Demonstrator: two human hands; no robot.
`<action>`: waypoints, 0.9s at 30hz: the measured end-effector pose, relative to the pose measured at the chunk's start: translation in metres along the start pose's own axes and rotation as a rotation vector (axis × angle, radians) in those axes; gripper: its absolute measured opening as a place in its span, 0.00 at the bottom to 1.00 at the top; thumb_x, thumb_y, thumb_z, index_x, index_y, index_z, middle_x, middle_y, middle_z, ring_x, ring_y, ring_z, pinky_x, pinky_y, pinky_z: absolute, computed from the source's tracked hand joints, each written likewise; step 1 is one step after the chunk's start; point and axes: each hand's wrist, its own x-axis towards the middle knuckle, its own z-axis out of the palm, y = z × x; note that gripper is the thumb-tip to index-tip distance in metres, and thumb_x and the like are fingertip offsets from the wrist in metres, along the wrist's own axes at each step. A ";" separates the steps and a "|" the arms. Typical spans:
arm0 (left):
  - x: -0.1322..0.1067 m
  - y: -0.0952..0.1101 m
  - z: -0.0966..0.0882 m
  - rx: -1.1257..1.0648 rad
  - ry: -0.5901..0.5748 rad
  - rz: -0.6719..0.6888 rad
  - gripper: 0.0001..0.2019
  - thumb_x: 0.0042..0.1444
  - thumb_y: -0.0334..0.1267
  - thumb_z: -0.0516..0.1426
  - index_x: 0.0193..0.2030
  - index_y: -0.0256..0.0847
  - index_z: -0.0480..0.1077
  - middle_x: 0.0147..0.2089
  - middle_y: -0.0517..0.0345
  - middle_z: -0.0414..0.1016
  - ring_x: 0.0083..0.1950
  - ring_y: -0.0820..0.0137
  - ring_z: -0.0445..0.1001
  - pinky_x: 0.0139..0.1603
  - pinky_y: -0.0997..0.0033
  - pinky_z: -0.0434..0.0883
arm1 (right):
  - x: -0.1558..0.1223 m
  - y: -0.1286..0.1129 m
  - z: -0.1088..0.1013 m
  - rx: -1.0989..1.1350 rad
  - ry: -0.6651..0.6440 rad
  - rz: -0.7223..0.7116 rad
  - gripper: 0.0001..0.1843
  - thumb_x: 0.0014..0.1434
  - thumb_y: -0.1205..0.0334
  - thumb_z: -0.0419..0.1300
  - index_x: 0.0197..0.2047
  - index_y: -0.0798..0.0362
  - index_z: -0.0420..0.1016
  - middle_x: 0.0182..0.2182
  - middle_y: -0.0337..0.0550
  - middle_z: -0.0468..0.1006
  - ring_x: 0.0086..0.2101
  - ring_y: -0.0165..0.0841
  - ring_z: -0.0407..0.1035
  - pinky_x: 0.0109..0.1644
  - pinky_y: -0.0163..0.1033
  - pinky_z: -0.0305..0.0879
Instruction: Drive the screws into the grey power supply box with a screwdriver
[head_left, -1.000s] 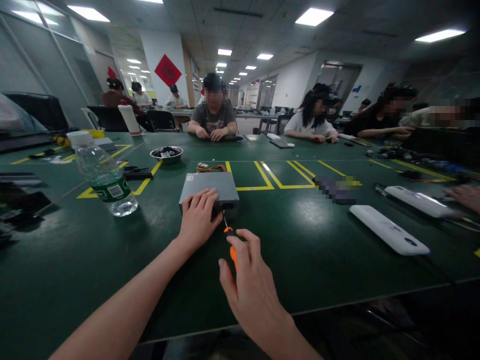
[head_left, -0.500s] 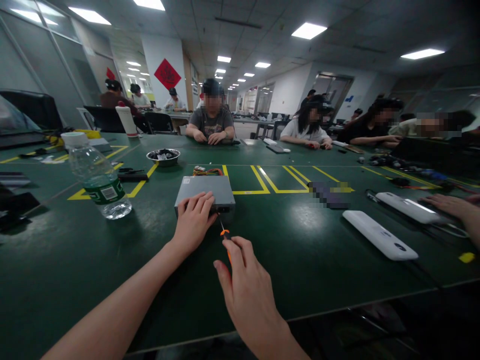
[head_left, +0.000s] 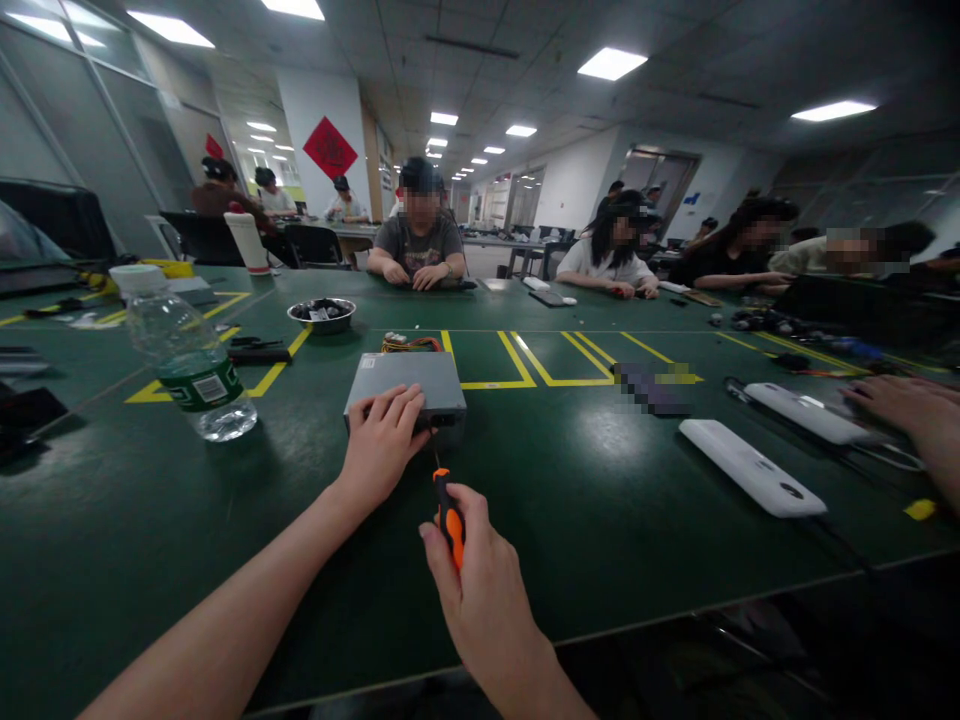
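Note:
A grey metal computer power supply (head_left: 409,375) lies on the green table, its coloured wires (head_left: 409,344) bunched at the far side. Over its near left part, my left hand (head_left: 386,440) grips it, fingers across the top and thumb by the front face. My right hand (head_left: 484,575) is closed around the orange and black handle of a screwdriver (head_left: 452,525). The thin shaft points away from me to the front face, near the left thumb. Whether its tip sits in a screw is too small to tell.
A water bottle (head_left: 199,370) stands left, with a metal bowl of small dark parts (head_left: 322,316) behind. To the right lie a white power bank-like device (head_left: 750,468) and a similar one (head_left: 806,414) near another person's hand (head_left: 900,400). Several people sit around the table.
My right hand's grip has loosened and moved lower on the screwdriver, showing more of its handle. The screwdriver points more directly away from me. My left hand stays on the power supply.

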 end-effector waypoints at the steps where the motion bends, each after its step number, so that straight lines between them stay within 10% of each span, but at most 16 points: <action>1: 0.000 0.000 0.000 0.005 0.000 0.004 0.17 0.56 0.37 0.53 0.52 0.43 0.63 0.57 0.49 0.66 0.57 0.56 0.63 0.50 0.51 0.57 | 0.001 0.000 0.000 0.017 -0.015 0.007 0.18 0.60 0.56 0.50 0.50 0.58 0.59 0.33 0.47 0.75 0.31 0.37 0.74 0.31 0.39 0.72; 13: 0.001 0.000 -0.003 0.006 -0.008 0.008 0.16 0.55 0.36 0.53 0.51 0.41 0.63 0.57 0.50 0.66 0.57 0.57 0.62 0.50 0.52 0.56 | 0.009 0.008 -0.002 0.071 0.085 0.062 0.12 0.57 0.64 0.51 0.45 0.55 0.63 0.36 0.49 0.74 0.35 0.38 0.73 0.34 0.42 0.71; 21: 0.000 0.002 -0.002 -0.055 0.007 -0.034 0.16 0.53 0.34 0.53 0.50 0.42 0.63 0.56 0.52 0.67 0.57 0.58 0.62 0.52 0.54 0.56 | 0.003 0.002 0.004 0.816 -0.075 0.407 0.17 0.53 0.59 0.56 0.45 0.53 0.56 0.41 0.48 0.72 0.24 0.28 0.71 0.28 0.37 0.72; 27: 0.000 0.002 -0.002 -0.066 0.016 -0.037 0.15 0.54 0.35 0.52 0.49 0.42 0.63 0.56 0.52 0.67 0.57 0.58 0.62 0.52 0.54 0.56 | 0.000 -0.013 0.022 1.371 0.101 0.705 0.17 0.54 0.53 0.56 0.44 0.51 0.58 0.42 0.48 0.74 0.20 0.22 0.66 0.24 0.32 0.65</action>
